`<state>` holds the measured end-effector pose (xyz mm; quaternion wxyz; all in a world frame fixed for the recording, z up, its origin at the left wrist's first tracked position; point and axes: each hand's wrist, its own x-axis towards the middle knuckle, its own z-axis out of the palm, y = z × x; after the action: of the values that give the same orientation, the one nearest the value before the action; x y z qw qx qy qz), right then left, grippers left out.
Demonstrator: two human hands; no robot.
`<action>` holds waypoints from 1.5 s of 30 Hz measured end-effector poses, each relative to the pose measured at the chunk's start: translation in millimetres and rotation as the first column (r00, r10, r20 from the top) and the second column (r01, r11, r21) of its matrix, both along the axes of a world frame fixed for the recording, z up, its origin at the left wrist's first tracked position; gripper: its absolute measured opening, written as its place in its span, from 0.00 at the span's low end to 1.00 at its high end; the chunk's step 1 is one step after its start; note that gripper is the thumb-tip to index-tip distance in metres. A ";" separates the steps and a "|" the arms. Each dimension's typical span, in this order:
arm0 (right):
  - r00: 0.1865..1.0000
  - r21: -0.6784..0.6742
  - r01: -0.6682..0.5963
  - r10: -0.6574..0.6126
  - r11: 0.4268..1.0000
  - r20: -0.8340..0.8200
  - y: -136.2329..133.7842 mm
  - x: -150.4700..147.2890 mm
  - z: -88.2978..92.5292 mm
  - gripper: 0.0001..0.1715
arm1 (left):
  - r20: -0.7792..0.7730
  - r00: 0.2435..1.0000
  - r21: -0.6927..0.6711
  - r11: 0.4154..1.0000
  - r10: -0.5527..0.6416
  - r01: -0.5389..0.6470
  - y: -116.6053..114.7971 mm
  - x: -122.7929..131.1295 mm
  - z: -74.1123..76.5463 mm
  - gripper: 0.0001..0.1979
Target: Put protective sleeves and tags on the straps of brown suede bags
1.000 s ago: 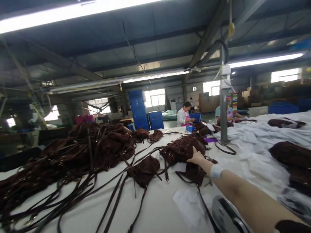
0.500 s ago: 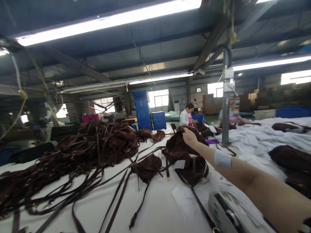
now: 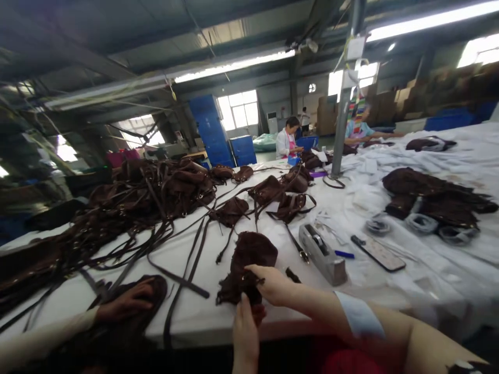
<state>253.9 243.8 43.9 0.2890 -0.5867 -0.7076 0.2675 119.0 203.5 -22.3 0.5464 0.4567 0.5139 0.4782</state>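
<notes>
A dark brown soft bag [image 3: 255,254] with a ragged-looking lower edge and small metal fittings lies at the near edge of the table. My right hand [image 3: 271,284], a pale band on its forearm, grips the bag's near part from the right. From below, my left hand [image 3: 246,319] pinches the same end, its thumb up and its other fingers partly hidden beneath. Just right of my right hand is a small dark brown piece [image 3: 292,275].
At left, another person's hand [image 3: 127,304] rests on a brown bag. Behind it lies a big heap of brown bags [image 3: 175,184] with trailing straps. A tape dispenser [image 3: 322,254], blue pen [image 3: 344,254], phone [image 3: 378,253] and tape rolls [image 3: 421,223] lie at right, before a post [image 3: 343,124].
My right hand has drawn back from the far bags to the near table edge, bringing a brown bag. My left hand and the other person's hand have come into view. The view tilts lower.
</notes>
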 end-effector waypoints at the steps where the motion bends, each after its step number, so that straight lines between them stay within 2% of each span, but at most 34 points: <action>1: 0.997 -0.081 -0.002 -0.005 0.997 -0.078 -10.0 -3.8 -14.7 0.29 | 0.007 1.000 -0.053 0.999 -0.004 0.004 -5.9 -0.2 -3.5 0.27; 2: 0.987 -0.156 0.002 -0.027 0.988 -0.159 -18.1 -5.2 -24.2 0.29 | 0.001 1.000 -0.096 0.995 -0.007 0.007 -11.6 -0.5 -6.7 0.28; 4: 0.949 -0.248 -0.026 -0.054 0.968 -0.311 -30.2 -1.1 -31.2 0.33 | -0.017 1.000 -0.161 0.987 -0.016 0.013 -20.9 -1.1 -11.7 0.29; 6: 0.923 -0.255 -0.102 -0.004 0.962 -0.385 -41.6 10.2 -29.3 0.38 | -0.034 0.999 -0.210 0.977 -0.034 0.026 -25.8 -1.4 -14.2 0.29; 7: 0.928 -0.231 -0.123 0.030 0.965 -0.371 -48.5 17.3 -27.6 0.40 | -0.044 0.998 -0.231 0.972 -0.055 0.043 -26.5 -1.0 -14.4 0.28; 9: 0.972 -0.191 -0.090 0.045 0.978 -0.229 -65.9 31.1 -25.9 0.37 | -0.061 0.990 -0.260 0.960 -0.126 0.106 -26.3 1.8 -13.5 0.28; 12: 0.997 -0.237 0.004 0.014 0.971 0.073 -95.5 45.1 -28.9 0.17 | -0.087 0.964 -0.281 0.935 -0.250 0.217 -27.8 12.8 -10.8 0.21; 13: 0.991 -0.263 0.013 0.022 0.965 0.129 -104.3 48.0 -30.6 0.14 | -0.108 0.957 -0.276 0.933 -0.270 0.232 -30.2 17.6 -9.7 0.18; 15: 0.986 -0.271 0.016 0.029 0.963 0.162 -118.1 53.2 -32.5 0.14 | -0.155 0.946 -0.243 0.939 -0.286 0.244 -37.4 27.4 -6.3 0.13; 17: 0.990 -0.225 0.051 -0.020 0.973 0.139 -126.4 59.3 -30.6 0.14 | -0.135 0.940 -0.206 0.937 -0.312 0.282 -46.0 36.0 0.5 0.12; 19: 0.995 -0.219 0.093 -0.083 0.971 0.055 -130.3 67.5 -24.7 0.12 | -0.048 0.933 -0.205 0.918 -0.356 0.339 -53.1 43.0 11.5 0.16; 21: 0.979 -0.339 0.031 -0.098 0.940 -0.181 -131.3 77.1 -18.1 0.12 | -0.028 0.926 -0.213 0.908 -0.376 0.362 -56.7 48.5 25.7 0.19; 22: 0.931 -0.420 -0.065 -0.097 0.905 -0.353 -131.2 81.8 -15.7 0.13 | -0.073 0.923 -0.202 0.912 -0.378 0.358 -57.4 50.7 33.1 0.21; 23: 0.839 -0.472 -0.193 -0.105 0.860 -0.535 -130.9 86.2 -14.6 0.14 | -0.153 0.914 -0.177 0.920 -0.376 0.349 -57.5 52.4 40.1 0.22; 24: 0.708 -0.477 -0.330 -0.121 0.815 -0.696 -130.7 90.0 -14.7 0.15 | -0.261 0.893 -0.137 0.930 -0.366 0.341 -57.3 53.7 46.5 0.23; 26: 0.412 -0.375 -0.535 -0.154 0.757 -0.898 -130.4 95.9 -18.5 0.16 | -0.506 0.812 -0.022 0.946 -0.290 0.325 -57.1 55.1 56.9 0.23; 28: 0.167 -0.240 -0.641 -0.172 0.729 -0.971 -130.3 99.5 -24.5 0.20 | -0.685 0.709 0.102 0.943 -0.165 0.317 -58.1 56.3 64.8 0.22; 29: 0.074 -0.186 -0.680 -0.185 0.709 -0.980 -130.1 100.8 -27.1 0.21 | -0.734 0.670 0.147 0.938 -0.109 0.313 -59.1 57.1 68.3 0.22; 31: -0.061 -0.103 -0.733 -0.215 0.672 -0.975 -129.6 102.8 -30.3 0.20 | -0.774 0.631 0.183 0.936 -0.052 0.301 -61.6 59.9 75.3 0.22; 33: -0.151 -0.037 -0.769 -0.237 0.638 -0.960 -128.7 105.1 -30.3 0.18 | -0.790 0.612 0.171 0.943 -0.042 0.285 -63.6 63.6 82.6 0.21; 36: -0.228 0.019 -0.792 -0.267 0.610 -0.936 -127.4 109.2 -27.4 0.20 | -0.804 0.595 0.161 0.952 -0.027 0.260 -64.1 68.6 92.2 0.20; 40: -0.263 0.040 -0.811 -0.303 0.583 -0.916 -126.6 114.0 -26.7 0.23 | -0.819 0.573 0.144 0.960 -0.020 0.240 -61.9 71.7 99.5 0.21; 45: -0.307 0.072 -0.828 -0.342 0.556 -0.888 -125.1 115.0 -32.2 0.25 | -0.824 0.567 0.152 0.957 -0.015 0.248 -59.5 73.9 100.7 0.20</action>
<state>368.9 118.7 11.7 0.3691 0.0239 -0.1527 0.9164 192.9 144.0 78.4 0.2208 0.7274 0.6065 0.2330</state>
